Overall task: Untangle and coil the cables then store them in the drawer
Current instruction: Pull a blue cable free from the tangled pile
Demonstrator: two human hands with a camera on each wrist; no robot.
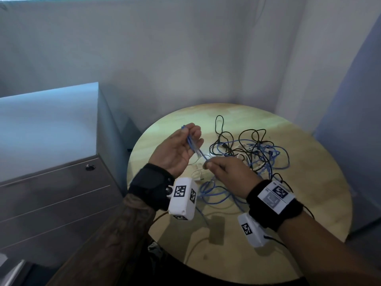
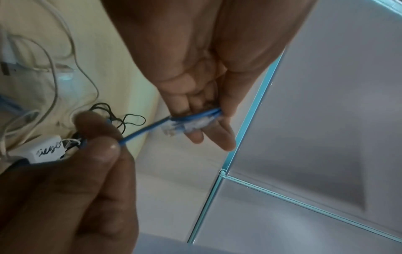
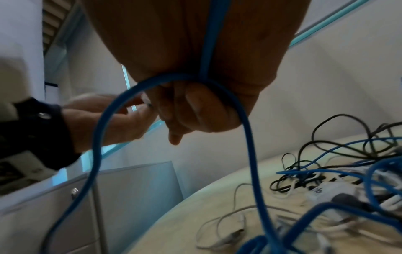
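both hands [image 1: 175, 149] [image 1: 228, 174] pinching blue cable [image 2: 143, 132], its far end lost in tangle [image 1: 253, 153]

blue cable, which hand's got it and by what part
Both. The left hand pinches the blue cable near its clear plug end, a short fold running up to the fingertips. The right hand pinches the cord a little farther along.

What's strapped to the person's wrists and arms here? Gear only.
Both hands are bare. Left wrist: black strap carrying a white camera box with black-and-white square tags. Right wrist: black band with a white tagged plate, a white tagged box beneath, thin black lead trailing. Left forearm wears a dark patterned sleeve.
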